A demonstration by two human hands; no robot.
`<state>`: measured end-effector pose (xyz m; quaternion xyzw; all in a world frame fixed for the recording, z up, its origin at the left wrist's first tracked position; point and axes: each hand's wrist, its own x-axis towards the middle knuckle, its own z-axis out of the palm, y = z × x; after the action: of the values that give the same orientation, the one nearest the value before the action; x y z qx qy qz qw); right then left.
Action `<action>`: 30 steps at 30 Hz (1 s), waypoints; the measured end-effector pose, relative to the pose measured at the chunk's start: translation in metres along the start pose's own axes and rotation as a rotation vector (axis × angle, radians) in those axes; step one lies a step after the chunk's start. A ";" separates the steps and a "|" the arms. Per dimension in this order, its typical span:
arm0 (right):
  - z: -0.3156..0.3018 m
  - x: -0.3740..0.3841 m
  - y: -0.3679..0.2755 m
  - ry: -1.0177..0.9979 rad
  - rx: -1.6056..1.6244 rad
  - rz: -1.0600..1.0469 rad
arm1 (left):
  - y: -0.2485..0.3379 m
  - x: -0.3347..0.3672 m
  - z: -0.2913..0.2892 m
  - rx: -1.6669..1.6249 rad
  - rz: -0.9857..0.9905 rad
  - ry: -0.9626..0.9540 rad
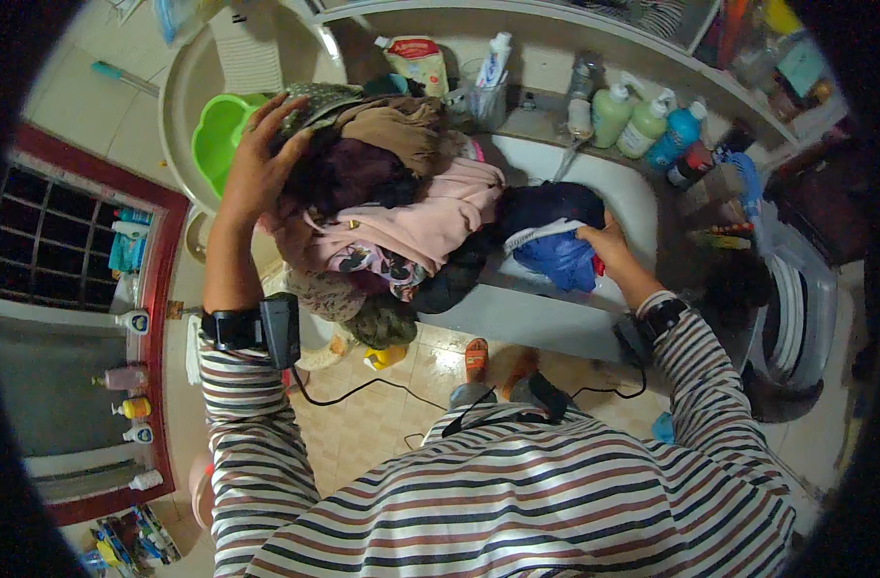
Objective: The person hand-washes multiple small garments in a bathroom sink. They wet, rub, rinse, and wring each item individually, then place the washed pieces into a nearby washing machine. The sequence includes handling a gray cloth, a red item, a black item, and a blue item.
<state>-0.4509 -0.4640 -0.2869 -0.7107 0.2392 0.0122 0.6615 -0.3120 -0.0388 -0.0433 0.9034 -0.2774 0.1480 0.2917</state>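
A striped shirt (536,482) lies nearest. On the left hand (257,171), the fingers spread against the clothes pile (368,178), apparently to steady it. On the right hand (610,248), they pinch the blue cloth (558,258), tips partly hidden, perhaps to keep it bunched over the tub (637,204). The pile sits between both hands, beside the green basin (212,144); bottles (644,130) line the ledge beyond, seemingly for easy reach.

A clothes heap (430,217) covers the left of the white sink (546,323); the ledge (538,122) behind bears pump bottles (642,130) and a clear cup (488,106).
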 end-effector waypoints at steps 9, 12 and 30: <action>-0.011 -0.080 -0.118 0.099 0.344 -0.064 | -0.005 -0.012 -0.002 0.006 -0.036 0.139; -0.004 -0.090 -0.158 0.016 0.401 -0.108 | -0.011 -0.015 -0.005 -0.081 -0.044 0.163; 0.208 -0.051 -0.320 -0.633 0.457 -0.317 | -0.018 -0.062 -0.029 -0.715 -0.249 0.552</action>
<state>-0.3195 -0.2474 0.0032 -0.5349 -0.0915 0.0746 0.8366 -0.3541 0.0164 -0.0552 0.6996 -0.1125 0.2418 0.6629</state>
